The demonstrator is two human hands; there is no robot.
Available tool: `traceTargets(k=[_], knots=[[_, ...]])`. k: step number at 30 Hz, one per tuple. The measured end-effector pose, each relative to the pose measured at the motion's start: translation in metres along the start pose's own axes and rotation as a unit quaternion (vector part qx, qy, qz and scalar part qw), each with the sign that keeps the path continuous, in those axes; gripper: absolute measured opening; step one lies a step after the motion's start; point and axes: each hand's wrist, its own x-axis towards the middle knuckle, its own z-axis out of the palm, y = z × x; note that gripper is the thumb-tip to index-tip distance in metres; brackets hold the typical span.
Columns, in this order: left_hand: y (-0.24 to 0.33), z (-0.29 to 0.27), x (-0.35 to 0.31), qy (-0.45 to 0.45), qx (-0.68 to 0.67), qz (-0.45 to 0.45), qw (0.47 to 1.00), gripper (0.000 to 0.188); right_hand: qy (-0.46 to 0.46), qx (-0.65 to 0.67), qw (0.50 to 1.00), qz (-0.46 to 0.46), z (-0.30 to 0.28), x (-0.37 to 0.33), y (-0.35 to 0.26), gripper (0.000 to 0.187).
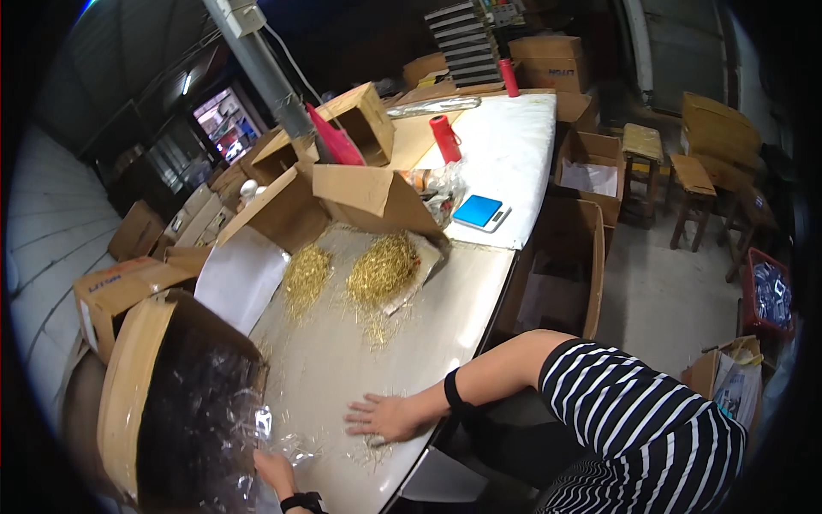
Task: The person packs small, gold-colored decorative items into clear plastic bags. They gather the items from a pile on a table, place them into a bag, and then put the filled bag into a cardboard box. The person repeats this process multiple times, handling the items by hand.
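Observation:
My left hand (276,471) comes in at the lower edge with a black band on its wrist and grips the crumpled edge of a clear plastic bag (214,411). The bag lines a tipped cardboard box (128,394) at the table's near left. My right hand (385,417), also with a black wristband and a striped sleeve above it, lies flat and palm down on the pale table (342,360). Its fingers are spread over a thin scatter of fine gold pins (372,445). Farther up the table lie two heaps of the same gold pins (381,270) (306,274).
Open cardboard boxes (368,197) stand behind the heaps, with a white sheet (240,274) to their left. A blue scale (479,212) and a red roll (445,137) sit on the far table. More boxes (556,274), wooden stools (692,184) and a red crate (768,295) stand on the floor at right.

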Motion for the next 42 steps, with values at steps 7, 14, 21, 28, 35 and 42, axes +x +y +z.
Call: traceTargets(k=[7, 14, 21, 28, 35, 42], knots=[[0.041, -0.060, -0.065, -0.002, -0.467, -0.297, 0.833, 0.034, 0.154, 0.132, 0.970, 0.137, 0.010, 0.008, -0.010, 0.060], [0.058, -0.138, -0.222, -0.095, -0.665, -0.348, 0.654, 0.022, 0.085, 0.079, 0.993, -0.004, 0.013, 0.028, -0.049, 0.050], [0.045, -0.105, -0.382, -0.146, -0.584, -0.497, 0.625, 0.028, 0.205, 0.262, 0.926, 0.180, -0.007, -0.016, -0.024, 0.048], [0.074, -0.014, -0.390, -0.308, -0.608, -0.475, 0.557, 0.032, 0.195, 0.050, 0.976, 0.088, 0.026, -0.014, -0.100, 0.045], [0.094, -0.011, -0.384, -0.319, -0.671, -0.469, 0.478, 0.037, 0.234, 0.110, 0.963, 0.071, -0.004, -0.082, -0.129, 0.044], [0.102, -0.016, -0.386, -0.320, -0.650, -0.438, 0.532, 0.036, 0.238, 0.262, 0.928, 0.117, -0.006, -0.153, -0.123, 0.034]])
